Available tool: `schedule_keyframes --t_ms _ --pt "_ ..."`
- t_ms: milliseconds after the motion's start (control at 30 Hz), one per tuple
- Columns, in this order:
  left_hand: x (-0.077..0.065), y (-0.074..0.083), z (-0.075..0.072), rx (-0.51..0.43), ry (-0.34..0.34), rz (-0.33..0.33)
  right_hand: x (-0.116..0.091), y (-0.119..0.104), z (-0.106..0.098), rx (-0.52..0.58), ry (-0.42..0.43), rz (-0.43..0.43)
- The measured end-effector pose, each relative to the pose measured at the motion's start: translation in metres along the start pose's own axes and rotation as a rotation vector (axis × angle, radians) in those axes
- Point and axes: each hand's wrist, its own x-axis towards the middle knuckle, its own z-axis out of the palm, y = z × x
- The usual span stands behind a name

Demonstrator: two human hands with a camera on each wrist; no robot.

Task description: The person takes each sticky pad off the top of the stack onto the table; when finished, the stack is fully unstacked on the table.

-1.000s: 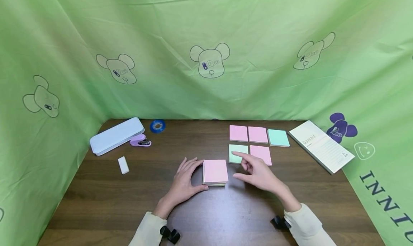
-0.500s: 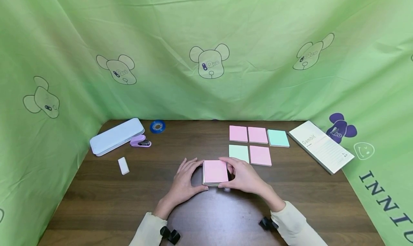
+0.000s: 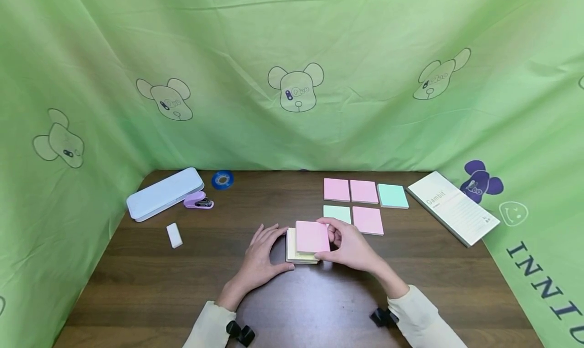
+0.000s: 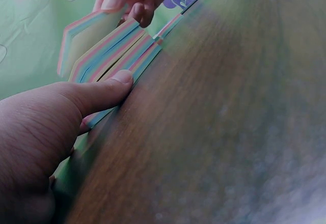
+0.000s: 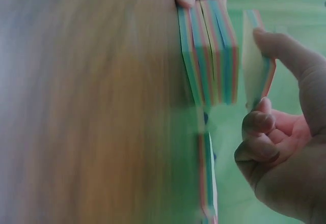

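"One pink-topped paper pad (image 3: 312,236), square and flat-faced: location?"

"Above the stack (image 3: 291,246) of similar pads, offset toward the right hand (image 3: 350,244), which pinches it between thumb and fingers at its right side. The exposed strip of the stack's top is cream."

"Other materials noted?"

"Brown wood-grain table (image 3: 159,287), glossy toward the front; creased green cloth (image 3: 347,135) behind."

"Do the views differ?"

"Yes. Both wrist cameras show edges banded in pink, blue and yellow, with thin seams between the stacked pads. The right wrist view shows a gap between the held pad and the stack, and a cream underside; from the head view that gap cannot be judged. The head view alone shows the pink face."

"Left hand (image 3: 261,254)?"

"At the stack's left side, gripping it: thumb on the near edge, fingers toward the far left corner. The held pad lies between both hands, nearer the right."
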Motion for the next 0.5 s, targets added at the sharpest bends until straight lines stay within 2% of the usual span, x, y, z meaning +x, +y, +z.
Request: schedule_keyframes --t_ms 233,500 --pt "0.0 0.0 0.001 -0.019 0.002 0.0 -0.017 0.019 -0.033 0.017 0.067 0.008" --pt "-0.001 0.001 0.0 -0.025 -0.01 -0.007 -0.045 0.046 -0.078 -0.096 0.115 0.036"
